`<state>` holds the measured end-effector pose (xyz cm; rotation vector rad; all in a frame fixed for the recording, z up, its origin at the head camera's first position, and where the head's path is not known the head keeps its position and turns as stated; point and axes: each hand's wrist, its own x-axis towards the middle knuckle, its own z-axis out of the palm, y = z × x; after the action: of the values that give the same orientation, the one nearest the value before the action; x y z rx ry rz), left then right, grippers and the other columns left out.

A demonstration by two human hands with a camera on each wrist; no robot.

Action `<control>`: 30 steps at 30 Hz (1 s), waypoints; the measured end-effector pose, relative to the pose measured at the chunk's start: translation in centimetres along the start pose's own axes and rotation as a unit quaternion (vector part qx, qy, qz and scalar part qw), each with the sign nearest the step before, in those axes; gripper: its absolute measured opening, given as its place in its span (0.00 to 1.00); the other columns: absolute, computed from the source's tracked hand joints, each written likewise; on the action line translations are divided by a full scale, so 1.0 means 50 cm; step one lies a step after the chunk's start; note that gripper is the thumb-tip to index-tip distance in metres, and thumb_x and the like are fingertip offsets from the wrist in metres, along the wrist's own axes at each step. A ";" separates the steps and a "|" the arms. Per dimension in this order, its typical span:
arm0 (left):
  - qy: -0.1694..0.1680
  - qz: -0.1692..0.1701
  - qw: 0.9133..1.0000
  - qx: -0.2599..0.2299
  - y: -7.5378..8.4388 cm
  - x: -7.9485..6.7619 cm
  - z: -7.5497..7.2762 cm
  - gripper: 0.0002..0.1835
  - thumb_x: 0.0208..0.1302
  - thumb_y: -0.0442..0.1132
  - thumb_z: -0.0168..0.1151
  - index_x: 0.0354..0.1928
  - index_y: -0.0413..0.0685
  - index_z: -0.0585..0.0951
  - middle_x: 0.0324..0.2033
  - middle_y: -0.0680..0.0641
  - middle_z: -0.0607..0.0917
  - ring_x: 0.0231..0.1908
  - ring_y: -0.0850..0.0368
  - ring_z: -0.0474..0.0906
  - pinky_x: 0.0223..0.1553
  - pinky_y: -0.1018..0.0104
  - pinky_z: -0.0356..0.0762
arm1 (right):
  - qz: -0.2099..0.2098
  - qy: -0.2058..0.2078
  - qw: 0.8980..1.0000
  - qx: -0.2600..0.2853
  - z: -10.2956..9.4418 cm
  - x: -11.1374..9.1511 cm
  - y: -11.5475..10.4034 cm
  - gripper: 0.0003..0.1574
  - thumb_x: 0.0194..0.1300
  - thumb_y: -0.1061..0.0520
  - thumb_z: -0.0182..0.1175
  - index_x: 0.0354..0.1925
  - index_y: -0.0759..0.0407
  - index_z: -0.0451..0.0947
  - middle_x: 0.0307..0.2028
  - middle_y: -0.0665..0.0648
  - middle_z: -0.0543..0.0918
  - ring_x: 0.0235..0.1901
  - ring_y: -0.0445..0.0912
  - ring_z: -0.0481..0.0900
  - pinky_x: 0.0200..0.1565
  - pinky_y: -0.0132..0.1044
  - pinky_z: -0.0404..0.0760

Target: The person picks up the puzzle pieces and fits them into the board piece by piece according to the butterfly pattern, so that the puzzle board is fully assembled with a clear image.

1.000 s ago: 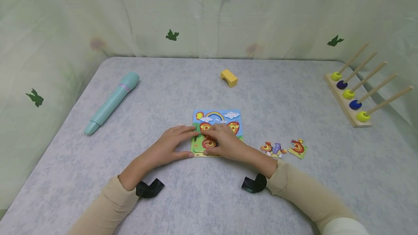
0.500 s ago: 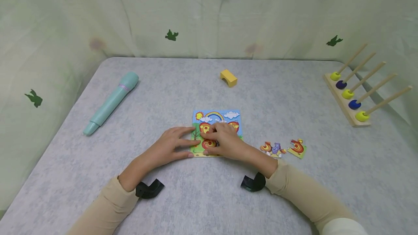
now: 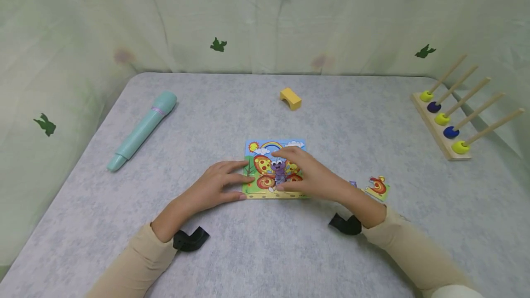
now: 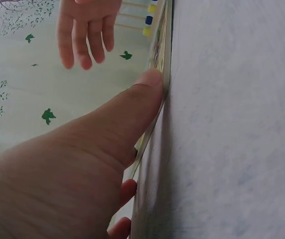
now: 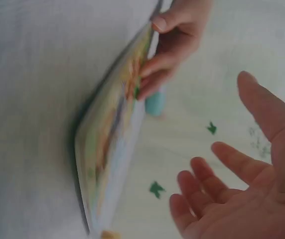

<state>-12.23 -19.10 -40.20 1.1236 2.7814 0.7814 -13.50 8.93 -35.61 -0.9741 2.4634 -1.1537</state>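
Note:
A butterfly jigsaw puzzle (image 3: 265, 181) lies in its flat tray on the table, with the purple body and wings showing in the head view. My left hand (image 3: 213, 185) rests at the tray's left side, its thumb (image 4: 150, 82) against the rim and its fingers lightly on the picture. Above the puzzle's right part hovers my right hand (image 3: 308, 174), holding nothing; in the right wrist view its fingers (image 5: 202, 184) are spread and apart from the board. To the right lie two loose puzzle pieces: a red-and-green one (image 3: 377, 188) and another mostly hidden behind my right wrist.
A yellow arch block (image 3: 291, 99) sits behind the puzzle. At the left lies a teal microphone-shaped object (image 3: 142, 130). On the right stands a wooden peg rack (image 3: 440, 128) with yellow and blue beads. A pale curtain (image 3: 256, 22) hangs behind the table.
My right hand has let go of the puzzle, risen and shifted right with its fingers opening, uncovering the butterfly's body. The left hand stays at the tray's left side, a finger slightly lowered.

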 end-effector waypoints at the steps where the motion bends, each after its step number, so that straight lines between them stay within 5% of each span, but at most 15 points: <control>1: -0.001 -0.001 1.000 0.000 0.000 0.000 0.000 0.22 0.55 0.51 0.62 0.53 0.58 0.78 0.61 0.47 0.65 0.60 0.49 0.58 0.58 0.50 0.51 | -0.003 0.013 1.000 0.005 -0.011 -0.012 -0.002 0.42 0.52 0.46 0.65 0.63 0.50 0.62 0.59 0.53 0.61 0.59 0.46 0.59 0.55 0.48 0.63; 8: -0.009 -0.008 1.000 0.002 -0.001 0.000 0.001 0.22 0.55 0.52 0.62 0.53 0.59 0.78 0.62 0.47 0.65 0.61 0.49 0.57 0.58 0.50 0.51 | -0.016 0.112 0.993 -0.025 -0.075 -0.108 0.018 0.45 0.47 0.52 0.70 0.62 0.51 0.62 0.59 0.50 0.64 0.59 0.46 0.59 0.53 0.52 0.65; 13: -0.007 -0.009 1.000 0.004 -0.001 -0.001 0.001 0.22 0.55 0.52 0.62 0.53 0.59 0.78 0.62 0.48 0.65 0.61 0.49 0.57 0.58 0.50 0.51 | 0.003 0.144 0.989 -0.042 -0.099 -0.161 0.048 0.46 0.45 0.56 0.71 0.62 0.53 0.63 0.58 0.52 0.65 0.58 0.49 0.60 0.50 0.57 0.64; 19: -0.007 -0.011 1.000 0.002 -0.002 -0.001 0.003 0.22 0.55 0.53 0.61 0.53 0.60 0.78 0.62 0.48 0.65 0.61 0.49 0.57 0.58 0.50 0.50 | 0.025 0.143 0.988 -0.046 -0.100 -0.197 0.081 0.46 0.47 0.57 0.70 0.63 0.55 0.61 0.57 0.54 0.66 0.52 0.53 0.63 0.40 0.62 0.68; 30: -0.009 -0.018 1.000 0.007 -0.001 -0.002 0.004 0.22 0.55 0.54 0.61 0.53 0.61 0.77 0.62 0.49 0.65 0.61 0.49 0.56 0.58 0.50 0.51 | 0.069 0.098 0.991 -0.060 -0.082 -0.208 0.142 0.44 0.46 0.54 0.70 0.60 0.61 0.63 0.54 0.59 0.69 0.48 0.52 0.68 0.47 0.49 0.68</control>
<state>-12.16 -19.12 -40.42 1.0736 2.7883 0.7443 -11.04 21.53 -38.80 -0.7370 2.7344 -1.1137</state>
